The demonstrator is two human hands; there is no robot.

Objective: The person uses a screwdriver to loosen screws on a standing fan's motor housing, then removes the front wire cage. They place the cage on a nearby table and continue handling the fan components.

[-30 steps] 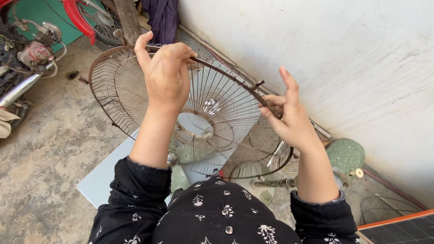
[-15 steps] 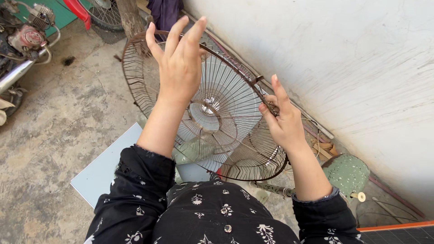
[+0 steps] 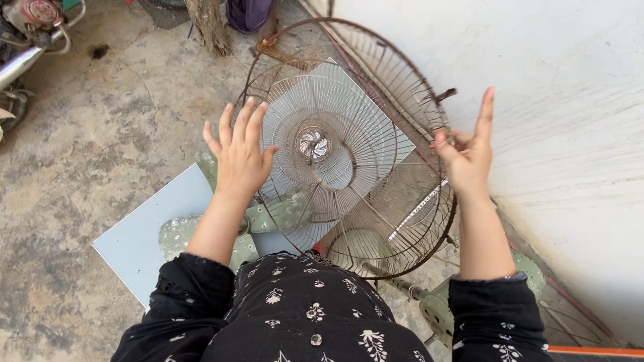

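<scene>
Between a person's two raised hands, a rusty wire fan guard (image 3: 349, 147) stands tilted on edge above a concrete floor (image 3: 87, 167), its round hub (image 3: 313, 143) facing the camera. A second rusty guard half sits just behind it, leaning toward a whitewashed wall (image 3: 570, 100).

At the guard's left rim, the left hand (image 3: 240, 155) is open, fingers (image 3: 236, 124) spread and pointing up, the palm against or just in front of the wires; whether it presses them cannot be told. At the right rim, the right hand (image 3: 468, 153) has its thumb and lower fingers closed on the outer ring while the index finger (image 3: 486, 110) points straight up.

Below the guard, a pale blue panel (image 3: 154, 231) lies flat on the floor, with pale green fan blades (image 3: 282, 211) resting on it. A green fan base (image 3: 443, 312) lies near the person's right sleeve. Dark sleeves and a floral-print garment (image 3: 302, 315) fill the bottom of the view. Part of a motorbike (image 3: 30, 30) shows at the top left corner, and a tree trunk (image 3: 206, 25) stands at the top.
</scene>
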